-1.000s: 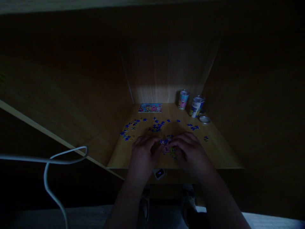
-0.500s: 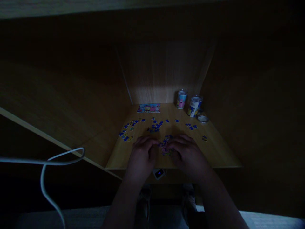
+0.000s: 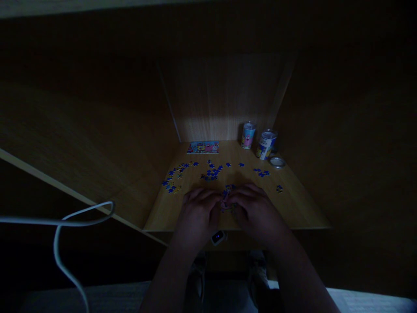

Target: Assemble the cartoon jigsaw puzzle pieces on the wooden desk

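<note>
The scene is very dark. My left hand (image 3: 199,210) and my right hand (image 3: 252,208) lie side by side on a small wooden desk (image 3: 299,208), fingers curled and pressed together over a joined patch of puzzle pieces (image 3: 228,195). Both hands pinch at that patch where their fingertips meet. Loose blue puzzle pieces (image 3: 211,171) lie scattered on the desk beyond the hands, with another group (image 3: 172,182) to the left.
A picture card (image 3: 203,147) lies at the back of the desk. Two printed cans (image 3: 248,135) (image 3: 266,144) and a round lid (image 3: 277,162) stand at the back right. Wooden walls enclose the desk. A white cable (image 3: 65,221) hangs at left.
My hands have drawn closer together over the joined pieces, and the left hand has shifted slightly right. The view has dipped a little.
</note>
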`<state>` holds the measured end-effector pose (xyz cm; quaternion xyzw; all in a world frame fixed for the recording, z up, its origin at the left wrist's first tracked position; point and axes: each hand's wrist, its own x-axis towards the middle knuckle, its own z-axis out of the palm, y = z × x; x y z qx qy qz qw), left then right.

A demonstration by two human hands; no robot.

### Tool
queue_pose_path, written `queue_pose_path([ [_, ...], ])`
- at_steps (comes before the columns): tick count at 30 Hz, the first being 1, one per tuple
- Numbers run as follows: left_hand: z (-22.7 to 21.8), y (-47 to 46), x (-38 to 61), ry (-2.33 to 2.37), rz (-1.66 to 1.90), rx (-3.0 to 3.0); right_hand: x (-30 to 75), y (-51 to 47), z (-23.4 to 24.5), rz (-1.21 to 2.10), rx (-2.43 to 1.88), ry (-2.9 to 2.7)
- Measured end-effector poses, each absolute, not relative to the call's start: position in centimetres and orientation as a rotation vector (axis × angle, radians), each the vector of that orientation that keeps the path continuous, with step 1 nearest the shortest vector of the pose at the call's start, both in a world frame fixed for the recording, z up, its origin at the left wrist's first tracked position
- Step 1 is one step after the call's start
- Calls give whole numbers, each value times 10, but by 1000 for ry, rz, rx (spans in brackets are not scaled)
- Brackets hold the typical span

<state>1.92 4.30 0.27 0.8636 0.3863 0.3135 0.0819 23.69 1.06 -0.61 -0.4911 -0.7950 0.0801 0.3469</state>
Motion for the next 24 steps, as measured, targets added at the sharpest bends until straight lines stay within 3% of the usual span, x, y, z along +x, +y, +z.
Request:
queue_pose_path([
  [24, 4, 42, 21, 1213, 979, 2509, 236, 10, -6, 191, -1268, -2057],
])
